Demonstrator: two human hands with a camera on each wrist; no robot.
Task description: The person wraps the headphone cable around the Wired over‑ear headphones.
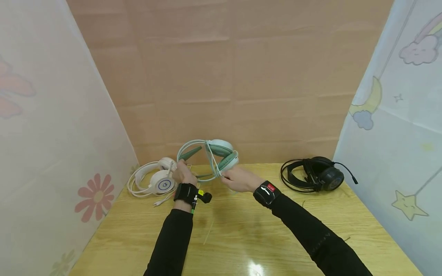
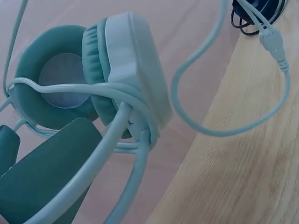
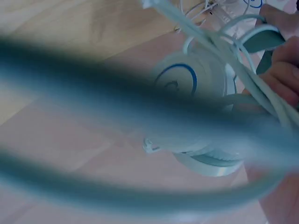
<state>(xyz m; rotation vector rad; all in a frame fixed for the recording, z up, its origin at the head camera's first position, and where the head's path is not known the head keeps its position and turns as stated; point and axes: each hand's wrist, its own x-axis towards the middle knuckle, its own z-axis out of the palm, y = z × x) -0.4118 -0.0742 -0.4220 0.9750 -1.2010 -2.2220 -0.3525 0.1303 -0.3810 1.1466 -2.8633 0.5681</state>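
A pair of mint-green and white headphones (image 1: 226,163) is held up above the table, its cable (image 2: 86,165) wound round the headband and ear cups. My left hand (image 1: 184,174) grips the headband side, its fingers curled. At the right, by the lower ear cup, my right hand (image 1: 241,179) pinches the pale cable. A loop of that cable with a Y-shaped splitter (image 2: 272,43) hangs free in the left wrist view. Blurred cable strands cross the right wrist view, partly covering an ear cup (image 3: 205,88) with a blue ring; the left hand (image 3: 285,70) shows behind them.
White headphones (image 1: 163,180) with a coiled cable lie left of my left hand, close to it. A black headset (image 1: 321,174) with a microphone boom lies at the right back of the wooden table (image 1: 262,226). Brown paper (image 1: 228,76) stands behind; patterned white sheets flank both sides.
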